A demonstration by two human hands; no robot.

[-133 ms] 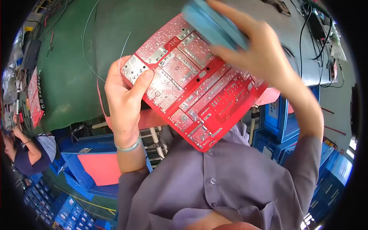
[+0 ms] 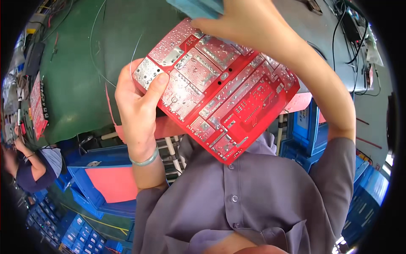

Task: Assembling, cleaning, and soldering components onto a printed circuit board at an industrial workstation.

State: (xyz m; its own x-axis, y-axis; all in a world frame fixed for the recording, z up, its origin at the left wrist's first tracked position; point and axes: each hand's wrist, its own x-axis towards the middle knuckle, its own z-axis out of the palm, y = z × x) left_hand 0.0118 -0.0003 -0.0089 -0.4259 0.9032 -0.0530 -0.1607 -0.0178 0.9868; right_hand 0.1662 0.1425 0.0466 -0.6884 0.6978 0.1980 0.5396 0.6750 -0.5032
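Observation:
A red printed circuit board [image 2: 249, 112], its silvery solder side up, is held tilted in front of my chest. My left hand [image 2: 137, 99] grips its left corner, thumb on top and the other fingers hidden underneath. At the board's far edge my right hand [image 2: 249, 27] is closed on a light-blue block [image 2: 196, 7], part of which runs out of the top of the view. The block's underside is hidden, and I cannot tell whether it touches the board. My right forearm passes over the board's far right side.
A green-topped workbench [image 2: 72, 93] lies beyond the board, with thin wires on it. Cables [image 2: 349, 46] run along its right end. Blue bins [image 2: 97, 161] stand below left, one with a pink sheet [image 2: 112, 184]. Another person's arm [image 2: 31, 163] is at far left.
My right hand has swept the light-blue block left and away from me, toward the board's far left edge. The board has shifted only slightly; my left hand keeps its grip.

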